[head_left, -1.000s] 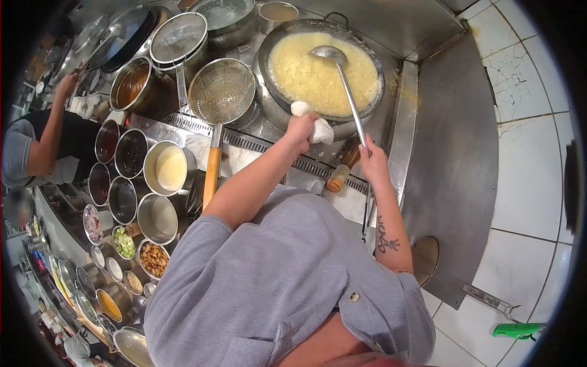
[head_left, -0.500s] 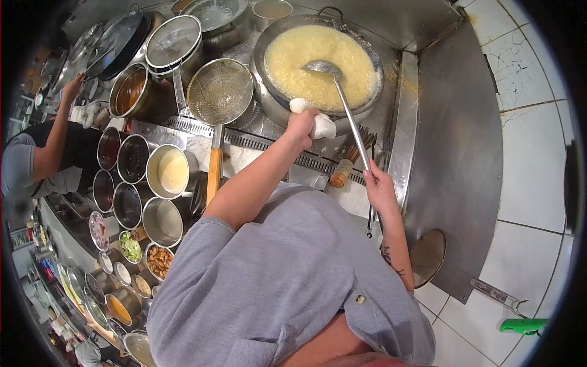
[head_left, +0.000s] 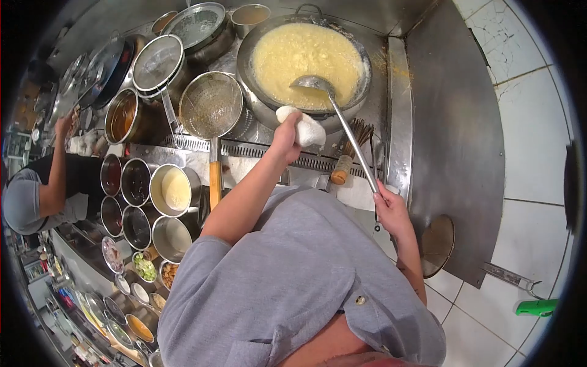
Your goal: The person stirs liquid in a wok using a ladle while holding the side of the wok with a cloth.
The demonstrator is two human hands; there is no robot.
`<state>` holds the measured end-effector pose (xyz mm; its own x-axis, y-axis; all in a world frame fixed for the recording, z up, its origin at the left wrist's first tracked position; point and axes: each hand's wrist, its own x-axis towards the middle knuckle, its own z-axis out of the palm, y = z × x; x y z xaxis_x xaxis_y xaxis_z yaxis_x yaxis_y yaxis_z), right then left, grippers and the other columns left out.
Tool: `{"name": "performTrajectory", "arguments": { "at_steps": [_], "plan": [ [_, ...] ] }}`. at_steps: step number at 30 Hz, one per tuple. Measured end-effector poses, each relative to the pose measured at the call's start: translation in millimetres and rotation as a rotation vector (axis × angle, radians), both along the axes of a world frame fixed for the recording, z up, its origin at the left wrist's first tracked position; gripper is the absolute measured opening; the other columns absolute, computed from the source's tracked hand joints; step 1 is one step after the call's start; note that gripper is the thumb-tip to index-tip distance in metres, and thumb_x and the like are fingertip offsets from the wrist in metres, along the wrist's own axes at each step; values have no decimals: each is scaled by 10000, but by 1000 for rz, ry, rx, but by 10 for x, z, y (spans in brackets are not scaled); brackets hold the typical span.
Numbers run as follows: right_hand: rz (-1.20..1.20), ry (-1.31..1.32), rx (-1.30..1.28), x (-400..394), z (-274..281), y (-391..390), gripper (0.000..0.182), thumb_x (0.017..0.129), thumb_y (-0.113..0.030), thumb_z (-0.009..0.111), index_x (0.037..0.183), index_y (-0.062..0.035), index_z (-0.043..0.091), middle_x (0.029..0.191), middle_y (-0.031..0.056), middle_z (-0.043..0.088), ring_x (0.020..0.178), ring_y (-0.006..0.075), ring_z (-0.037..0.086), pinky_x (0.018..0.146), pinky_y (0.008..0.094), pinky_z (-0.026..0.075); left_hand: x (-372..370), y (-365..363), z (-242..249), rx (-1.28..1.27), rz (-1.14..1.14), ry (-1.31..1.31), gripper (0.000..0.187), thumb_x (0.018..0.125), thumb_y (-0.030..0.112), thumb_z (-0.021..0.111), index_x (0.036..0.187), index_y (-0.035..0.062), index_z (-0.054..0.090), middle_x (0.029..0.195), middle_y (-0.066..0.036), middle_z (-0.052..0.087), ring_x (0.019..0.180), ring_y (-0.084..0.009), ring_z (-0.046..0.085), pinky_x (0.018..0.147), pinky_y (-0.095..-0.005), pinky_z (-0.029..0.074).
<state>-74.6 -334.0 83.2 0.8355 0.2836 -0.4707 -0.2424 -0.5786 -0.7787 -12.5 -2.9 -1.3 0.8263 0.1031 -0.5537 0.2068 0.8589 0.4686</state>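
A large wok (head_left: 243, 64) at the back holds a pale yellow, lumpy liquid (head_left: 293, 52). My left hand (head_left: 286, 139) is closed around a folded white cloth (head_left: 310, 131), pressed at the wok's near rim. Closed on the long metal handle of a ladle (head_left: 354, 142) is my right hand (head_left: 391, 211), to the right of my body. The ladle's bowl rests in the liquid near the wok's front right side, partly filled. Between my hands lies a bamboo wok brush (head_left: 343, 165) with a pale handle.
Left of the wok sits a round strainer (head_left: 212, 105) with a wooden handle, beside a mesh sieve (head_left: 158, 62). Several metal pots (head_left: 174, 191) line the left counter. A co-worker (head_left: 46, 189) stands at far left. A steel panel (head_left: 452, 122) borders the right.
The ladle's bowl has shifted toward the wok's near right side, and my right hand has drawn back toward me. My left hand stays at the rim with the cloth.
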Motion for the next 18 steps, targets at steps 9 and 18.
{"name": "performTrajectory", "arguments": {
  "at_steps": [9,18],
  "plan": [
    [4,-97,-174,155,-68,-225,456,994,-188,594,1437,-102,528,785,35,598,697,106,518,679,287,466,-294,188,64,-64,-51,-77,350,955,227,544,1223,3,545,1108,-162,665,1029,-318,677,936,-479,556],
    [-7,-322,-211,510,-411,101,432,979,-226,601,1397,-119,566,1090,255,689,974,333,697,875,377,516,18,32,310,17,-40,60,458,1045,374,449,1376,65,376,1301,-175,530,1185,-350,576,980,-553,493]
  ]
}}
